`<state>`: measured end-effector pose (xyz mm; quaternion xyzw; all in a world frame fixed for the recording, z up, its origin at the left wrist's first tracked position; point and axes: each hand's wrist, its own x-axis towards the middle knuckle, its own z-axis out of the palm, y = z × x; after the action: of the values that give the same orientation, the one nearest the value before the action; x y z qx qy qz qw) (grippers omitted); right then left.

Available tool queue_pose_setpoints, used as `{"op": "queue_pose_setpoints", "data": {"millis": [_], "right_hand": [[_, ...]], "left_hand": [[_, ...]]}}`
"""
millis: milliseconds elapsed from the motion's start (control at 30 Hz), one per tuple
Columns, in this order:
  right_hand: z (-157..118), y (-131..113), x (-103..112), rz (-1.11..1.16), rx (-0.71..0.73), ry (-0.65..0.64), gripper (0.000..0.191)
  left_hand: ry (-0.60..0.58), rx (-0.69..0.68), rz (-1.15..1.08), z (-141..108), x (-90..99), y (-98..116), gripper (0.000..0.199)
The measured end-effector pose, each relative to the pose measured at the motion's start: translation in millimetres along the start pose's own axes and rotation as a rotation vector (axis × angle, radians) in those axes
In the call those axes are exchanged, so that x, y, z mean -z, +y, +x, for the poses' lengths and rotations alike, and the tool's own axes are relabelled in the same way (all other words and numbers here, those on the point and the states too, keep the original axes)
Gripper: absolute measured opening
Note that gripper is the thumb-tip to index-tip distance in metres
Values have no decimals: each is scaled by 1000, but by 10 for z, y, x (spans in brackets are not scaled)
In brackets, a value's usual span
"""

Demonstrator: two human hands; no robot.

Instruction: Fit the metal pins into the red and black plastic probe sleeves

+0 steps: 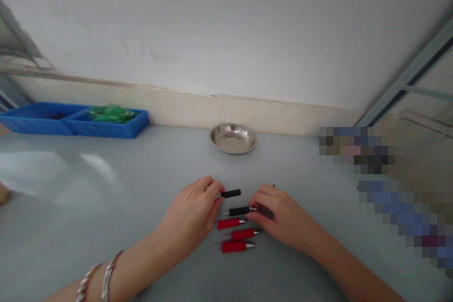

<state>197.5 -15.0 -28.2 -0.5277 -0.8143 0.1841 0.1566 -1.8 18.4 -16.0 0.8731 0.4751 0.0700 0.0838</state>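
Observation:
My left hand [196, 205] is closed around the clear end of a pen with a black grip [231, 193]; that grip points right, and no silver tip shows on it. Below it lies a second black-grip pen [239, 211] with a silver tip. My right hand [278, 210] has thumb and fingers curled together beside that tip. A small dark point sticks up behind its knuckles, but what the fingers hold is hidden. Nearer me lie three red-grip pens, a top one [229, 223], a middle one [243, 234] and a bottom one [234, 247], silver tips rightward.
A shallow round metal dish [232, 151] stands near the wall on the grey table [170, 160]. Two blue trays sit at the back left, the right tray [106, 130] holding green plastic pieces [113, 113]. Blurred-out areas cover the right side.

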Motion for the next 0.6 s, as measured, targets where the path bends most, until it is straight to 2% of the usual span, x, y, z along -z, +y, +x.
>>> {"op": "queue_pose_setpoints", "data": {"millis": [133, 300, 367, 600], "right_hand": [[0, 11, 14, 7, -30, 46, 17], [8, 67, 15, -85, -156, 262, 20], [13, 97, 6, -148, -211, 311, 22], [42, 195, -8, -271, -273, 297, 22]], "left_hand": [[4, -6, -18, -12, 1, 9, 21], [10, -22, -27, -6, 5, 17, 22], [11, -26, -29, -5, 9, 18, 22], [32, -42, -22, -23, -1, 8, 23]]}}
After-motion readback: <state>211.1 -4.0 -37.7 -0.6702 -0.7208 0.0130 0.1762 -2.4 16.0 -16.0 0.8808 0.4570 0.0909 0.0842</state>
